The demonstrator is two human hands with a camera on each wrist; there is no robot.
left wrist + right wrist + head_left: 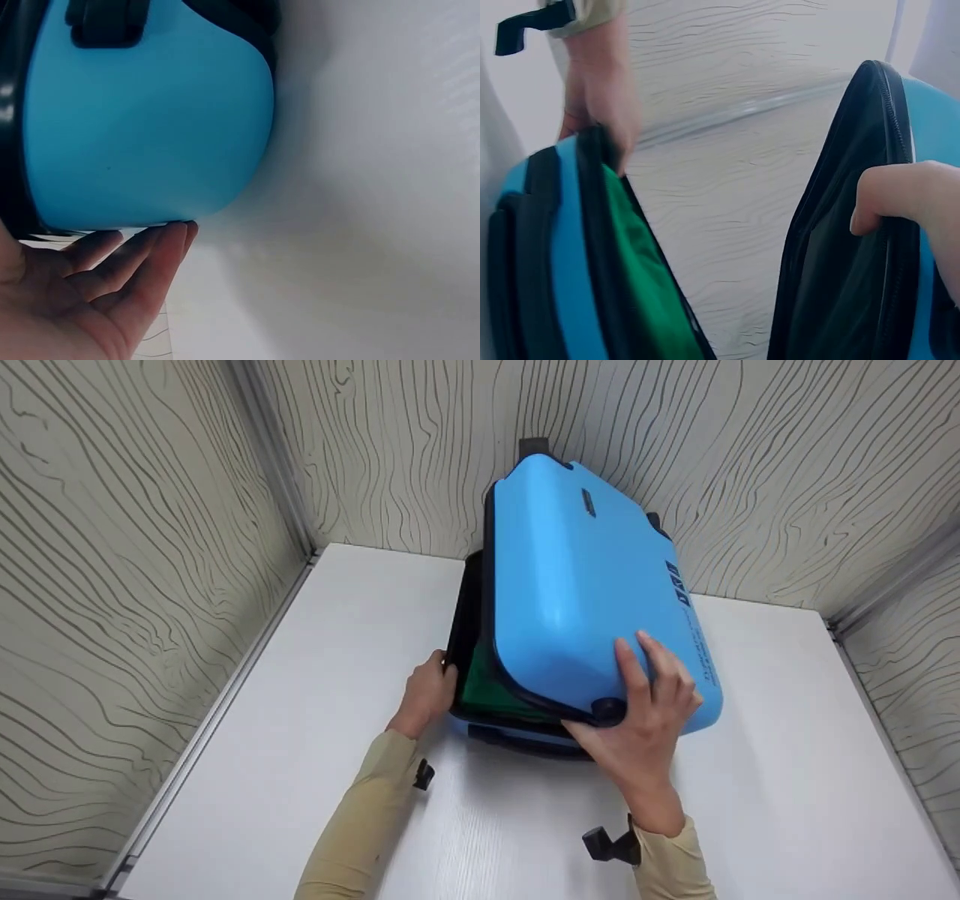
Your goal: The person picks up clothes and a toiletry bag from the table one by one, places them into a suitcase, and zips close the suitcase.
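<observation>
A light blue hard-shell suitcase (577,577) lies on the white table, its lid partly raised. My right hand (649,720) holds the lid's near corner, fingers spread over the blue shell. In the right wrist view, that hand's thumb (889,196) hooks over the zippered rim onto the dark lining (840,262). At the left side of the bottom half, my left hand (430,690) grips the black rim. Its fingers (154,262) press along the blue side in the left wrist view. Something green (641,270), like fabric, shows inside the bottom half.
The white table (300,720) stands in a corner of patterned panels (405,457) with metal edging. Black carry handle (525,742) faces me on the suitcase's near side. Black wheels (534,448) stick out at its far end, close to the back panel.
</observation>
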